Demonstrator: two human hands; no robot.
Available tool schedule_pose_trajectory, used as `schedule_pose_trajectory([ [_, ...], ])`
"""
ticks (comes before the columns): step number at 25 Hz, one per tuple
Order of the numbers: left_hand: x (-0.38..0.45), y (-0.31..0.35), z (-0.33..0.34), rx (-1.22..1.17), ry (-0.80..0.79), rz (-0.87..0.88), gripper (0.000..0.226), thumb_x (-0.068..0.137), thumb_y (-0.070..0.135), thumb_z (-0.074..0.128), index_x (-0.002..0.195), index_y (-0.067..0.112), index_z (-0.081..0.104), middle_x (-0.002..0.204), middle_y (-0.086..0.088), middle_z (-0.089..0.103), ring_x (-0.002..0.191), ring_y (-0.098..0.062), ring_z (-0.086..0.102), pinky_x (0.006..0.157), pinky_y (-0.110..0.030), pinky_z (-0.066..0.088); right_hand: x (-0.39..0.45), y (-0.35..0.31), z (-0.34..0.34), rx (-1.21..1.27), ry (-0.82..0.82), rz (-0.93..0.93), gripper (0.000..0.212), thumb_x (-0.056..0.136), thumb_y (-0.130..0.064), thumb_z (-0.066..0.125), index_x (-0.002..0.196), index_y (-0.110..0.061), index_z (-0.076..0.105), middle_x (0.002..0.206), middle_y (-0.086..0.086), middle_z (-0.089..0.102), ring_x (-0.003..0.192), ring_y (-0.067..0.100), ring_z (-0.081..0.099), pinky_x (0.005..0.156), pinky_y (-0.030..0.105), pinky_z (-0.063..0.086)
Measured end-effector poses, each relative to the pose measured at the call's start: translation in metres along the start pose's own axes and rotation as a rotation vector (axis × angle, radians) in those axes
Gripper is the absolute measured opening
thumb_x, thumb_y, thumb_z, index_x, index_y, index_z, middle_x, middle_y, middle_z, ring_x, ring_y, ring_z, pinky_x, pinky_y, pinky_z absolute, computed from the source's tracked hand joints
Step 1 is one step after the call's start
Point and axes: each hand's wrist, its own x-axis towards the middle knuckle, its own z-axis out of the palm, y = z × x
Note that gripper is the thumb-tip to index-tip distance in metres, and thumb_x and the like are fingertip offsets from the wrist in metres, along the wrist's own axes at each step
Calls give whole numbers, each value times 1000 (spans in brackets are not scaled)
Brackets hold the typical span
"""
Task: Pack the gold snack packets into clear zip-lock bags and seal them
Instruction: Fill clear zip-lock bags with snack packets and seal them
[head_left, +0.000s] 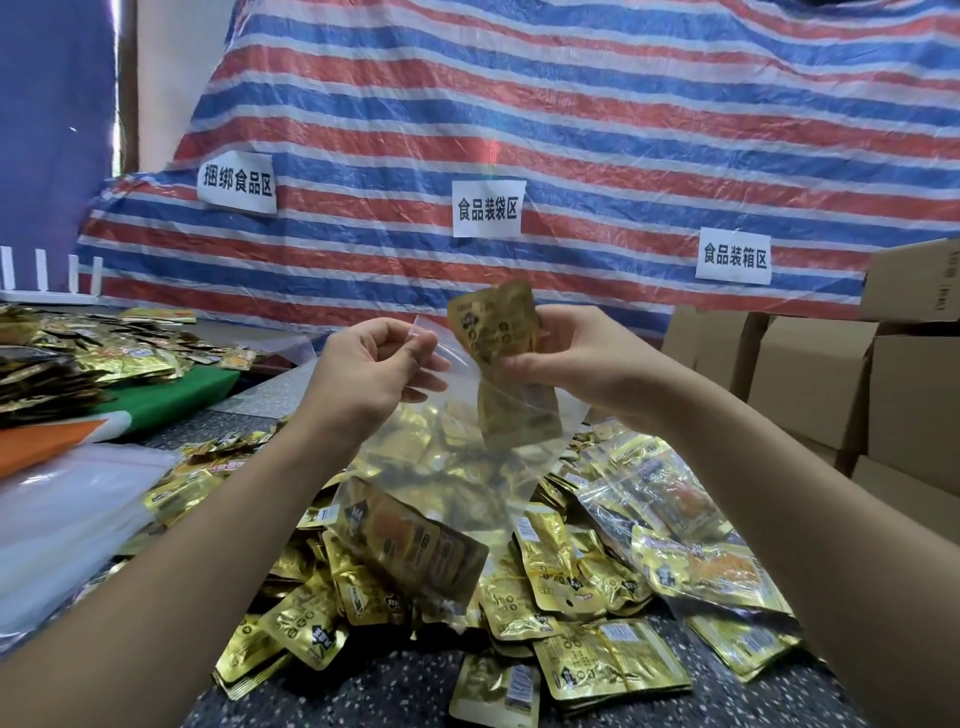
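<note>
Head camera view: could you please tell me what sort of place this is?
Probably a small food-packing workshop: paper zone signs on a striped tarp, stacked cardboard boxes, and heaps of gold snack packets.

The gold snack packets (545, 582) are glossy, crinkled metallic foil. The zip-lock bag (467, 457) is thin, clear, shiny plastic film. The worktop (405, 686) looks like dark speckled stone. The striped tarpaulin (571, 130) at 12 o'clock is woven, creased plastic. Matt brown cardboard boxes (810, 384) at 3 o'clock.
</note>
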Motion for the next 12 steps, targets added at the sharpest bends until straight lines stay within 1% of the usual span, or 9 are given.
schedule_pose_trajectory([
  [2,-1,1,-1,-4,-7,3,16,95,23,60,94,8,66,80,-3,76,72,-17,74,60,-21,56,-1,1,0,-96,-42,29,25,87,-13,74,111,-18,73,101,0,77,96,18,72,91,38,57],
  [4,-2,2,0,-13,-21,1,17,96,23,59,93,8,66,81,-4,76,72,-18,74,61,-22,57,-1,0,-1,-148,-58,50,24,87,-12,73,111,-17,74,100,2,77,97,20,72,95,43,55],
  [9,-2,5,2,-40,-18,-12,19,96,25,57,92,9,66,82,-4,76,73,-19,74,62,-24,58,0,-5,-7,-258,-92,100,15,87,-18,73,102,-19,76,97,-1,77,93,18,72,96,46,54],
  [12,-1,6,3,-37,-22,4,19,95,25,59,89,10,69,82,-5,76,73,-18,74,61,-23,59,1,-9,-8,-343,-139,102,13,88,-23,72,100,-21,75,95,-2,76,91,17,72,93,42,55],
])
